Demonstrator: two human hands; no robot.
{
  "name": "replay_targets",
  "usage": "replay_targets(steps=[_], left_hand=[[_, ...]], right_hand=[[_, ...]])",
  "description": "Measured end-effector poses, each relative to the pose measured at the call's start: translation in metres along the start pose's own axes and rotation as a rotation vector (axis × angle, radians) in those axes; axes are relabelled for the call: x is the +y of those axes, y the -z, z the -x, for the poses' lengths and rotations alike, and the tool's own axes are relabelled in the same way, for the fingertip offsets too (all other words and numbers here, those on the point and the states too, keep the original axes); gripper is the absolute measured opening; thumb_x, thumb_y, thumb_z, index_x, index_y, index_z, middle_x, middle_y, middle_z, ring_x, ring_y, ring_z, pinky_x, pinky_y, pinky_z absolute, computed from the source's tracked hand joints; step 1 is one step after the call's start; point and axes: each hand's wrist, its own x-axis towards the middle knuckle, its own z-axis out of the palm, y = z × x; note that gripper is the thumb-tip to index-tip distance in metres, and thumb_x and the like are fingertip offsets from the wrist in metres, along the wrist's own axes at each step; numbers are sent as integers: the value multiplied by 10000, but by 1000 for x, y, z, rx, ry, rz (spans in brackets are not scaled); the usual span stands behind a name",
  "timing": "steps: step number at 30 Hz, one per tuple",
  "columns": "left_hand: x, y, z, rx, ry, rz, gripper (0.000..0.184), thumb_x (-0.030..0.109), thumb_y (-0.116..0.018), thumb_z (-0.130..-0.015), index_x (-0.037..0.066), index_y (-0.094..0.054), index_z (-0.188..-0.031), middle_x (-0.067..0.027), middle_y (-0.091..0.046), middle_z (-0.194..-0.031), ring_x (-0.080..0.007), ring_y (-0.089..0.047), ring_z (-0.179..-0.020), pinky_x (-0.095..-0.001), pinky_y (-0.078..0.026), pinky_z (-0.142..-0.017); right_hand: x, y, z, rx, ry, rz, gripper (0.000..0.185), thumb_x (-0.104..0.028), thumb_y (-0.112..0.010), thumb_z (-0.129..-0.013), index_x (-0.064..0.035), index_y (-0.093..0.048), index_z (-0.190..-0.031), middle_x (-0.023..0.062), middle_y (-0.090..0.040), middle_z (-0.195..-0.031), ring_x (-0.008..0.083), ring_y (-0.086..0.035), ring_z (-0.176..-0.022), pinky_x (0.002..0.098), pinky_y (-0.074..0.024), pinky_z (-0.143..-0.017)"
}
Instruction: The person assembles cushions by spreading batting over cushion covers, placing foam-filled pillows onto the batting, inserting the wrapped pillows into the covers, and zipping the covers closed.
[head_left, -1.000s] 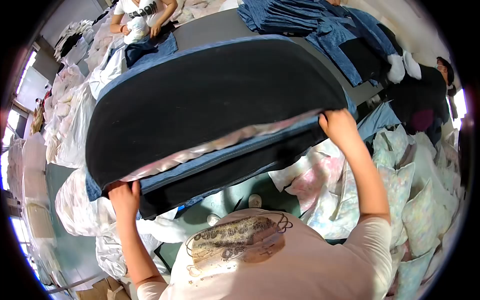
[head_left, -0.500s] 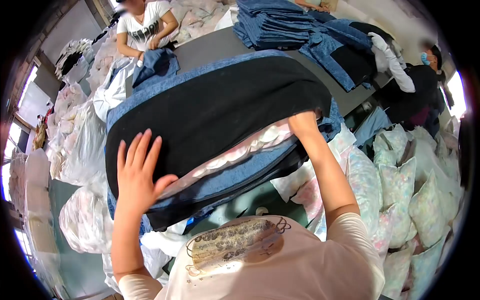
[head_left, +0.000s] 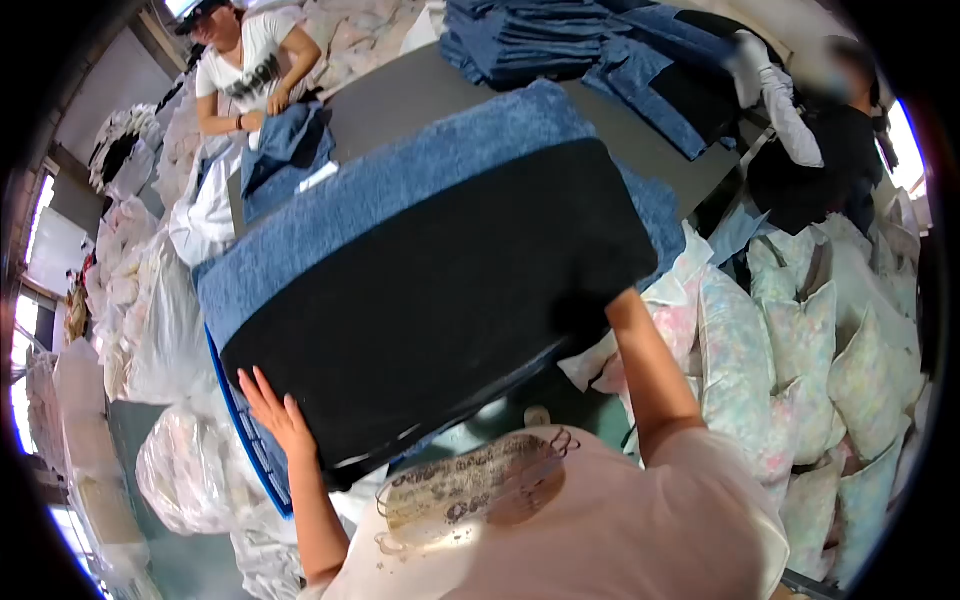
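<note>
I see one blue-and-black cushion (head_left: 440, 275) by the grey table's (head_left: 385, 105) near edge, one left hand (head_left: 283, 420) pressed flat, thumb spread, against its near left corner, one right hand (head_left: 624, 304) mostly hidden at its right, grip impossible to tell, and one blue fabric stack (head_left: 510, 45) toward the far edge.

Cushion (head_left: 430, 280) before fabric stack (head_left: 520, 45), pillows (head_left: 738, 335) right
</note>
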Motion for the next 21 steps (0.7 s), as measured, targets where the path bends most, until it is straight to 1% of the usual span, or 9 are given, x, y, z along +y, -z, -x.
replay_targets(steps=[5, 7, 9, 11, 14, 17, 18, 19, 21], left_hand=[[-3, 0, -20, 36, -15, 139, 582, 288, -407, -993, 109, -310, -1538, -158, -212, -1614, -345, -196, -1487, -490, -129, -1177], [-15, -1, -15, 38, -3, 92, 590, 280, -427, -987, 105, -307, -1538, -163, -213, -1612, -338, -198, -1488, -483, -131, -1176], [-12, 8, -11, 53, -34, 159, 594, 276, -463, -982, 141, -313, -1540, -139, -206, -1618, -331, -177, -1496, -530, -112, -1172], [-4, 25, -4, 10, 41, 172, 602, 286, -503, -975, 182, -321, -1539, -100, -200, -1626, -314, -157, -1506, -579, -102, -1163], [-2, 46, 10, -46, 41, 122, 604, 314, -525, -975, 198, -329, -1534, -70, -207, -1626, -282, -148, -1512, -604, -107, -1158], [13, 66, 7, -59, 32, -18, 595, 307, -588, -934, 114, -414, -1470, -153, -301, -1566, -335, -241, -1469, -610, -128, -1152], [32, 86, -2, 2, -82, 11, 604, 315, -674, -852, 49, -504, -1367, -188, -426, -1448, -359, -368, -1374, -571, -213, -1126], [53, 104, -12, -1, -294, 92, 640, 339, -746, -761, 32, -554, -1289, -175, -504, -1334, -348, -453, -1271, -519, -315, -1050], [103, 113, -24, -212, -574, 183, 871, 487, -784, -658, 54, -508, -1361, -173, -535, -1274, -347, -509, -1186, -444, -385, -996]], right_hand=[[2, -7, -41, -36, -31, 25, 453, -310, -558, -932, -67, -601, -1312, 185, -546, -1376, 367, -489, -1290, 449, -374, -1094], [3, -5, -39, -43, -32, 31, 453, -310, -558, -931, -67, -601, -1311, 185, -547, -1375, 367, -490, -1289, 449, -375, -1094], [5, 0, -30, -47, -24, 38, 452, -310, -558, -931, -67, -602, -1310, 185, -548, -1373, 367, -491, -1288, 448, -375, -1093], [7, 6, -17, -47, -18, 43, 452, -310, -559, -931, -67, -602, -1309, 185, -549, -1372, 367, -492, -1286, 448, -376, -1092], [9, 11, -3, -49, -12, 53, 451, -310, -559, -931, -66, -603, -1308, 184, -550, -1371, 366, -494, -1284, 448, -378, -1091], [8, 12, -11, -63, -13, 78, 450, -310, -560, -930, -66, -604, -1306, 184, -552, -1369, 366, -496, -1282, 448, -379, -1089], [7, 13, -20, -67, -17, 94, 450, -310, -560, -930, -66, -604, -1306, 184, -552, -1368, 366, -496, -1281, 448, -379, -1089], [5, 14, -28, -71, -17, 108, 450, -310, -560, -930, -66, -605, -1305, 183, -553, -1368, 366, -497, -1281, 448, -380, -1089], [0, 11, -44, -84, -26, 141, 449, -310, -560, -930, -66, -605, -1304, 183, -554, -1367, 365, -498, -1279, 448, -380, -1088]])
